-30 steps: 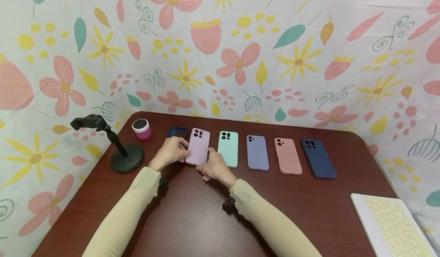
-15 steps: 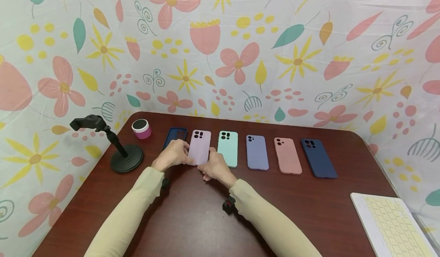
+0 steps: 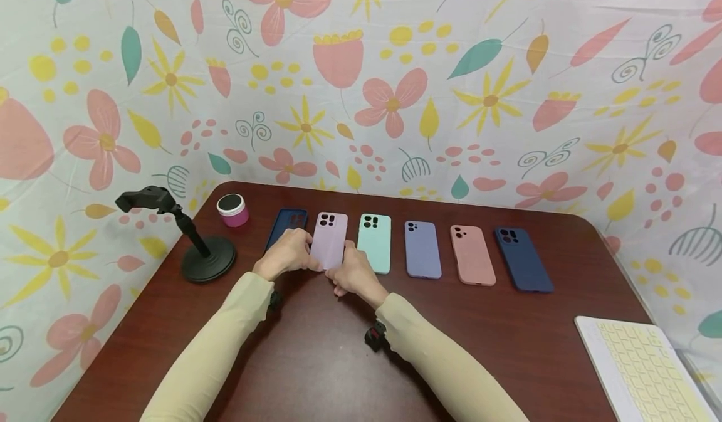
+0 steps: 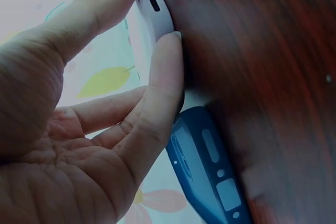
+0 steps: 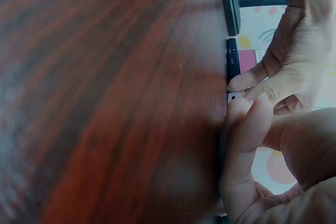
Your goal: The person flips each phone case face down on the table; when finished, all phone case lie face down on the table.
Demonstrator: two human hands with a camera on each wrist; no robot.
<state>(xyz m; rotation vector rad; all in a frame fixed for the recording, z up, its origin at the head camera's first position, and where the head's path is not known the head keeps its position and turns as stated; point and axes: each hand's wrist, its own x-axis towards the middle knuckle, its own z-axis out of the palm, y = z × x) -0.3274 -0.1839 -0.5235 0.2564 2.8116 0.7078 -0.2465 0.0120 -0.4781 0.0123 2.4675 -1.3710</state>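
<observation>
A lilac phone case (image 3: 330,239), camera cutouts facing up, lies on the table between both hands. My left hand (image 3: 289,254) holds its lower left corner, the thumb at the bottom edge. In the left wrist view, the left thumb and a finger are on the lilac case (image 4: 157,17) near its port cutouts. My right hand (image 3: 355,271) grips the lower right corner with bent fingers; in the right wrist view the right hand (image 5: 249,156) hides most of the case. Left of it lies a navy case (image 3: 289,219), inner side up, partly behind the left hand. A mint case (image 3: 375,241) lies just right.
Farther right along the row lie a periwinkle case (image 3: 422,250), a pink case (image 3: 472,256) and a dark blue case (image 3: 523,260). A black phone stand (image 3: 207,260) and a pink jar (image 3: 233,211) stand at the left. A white keyboard (image 3: 643,362) lies front right.
The lilac case has shifted slightly right. My left hand has moved right from its left side to the lower corner, uncovering more of the navy case. The right hand stays nearly in place.
</observation>
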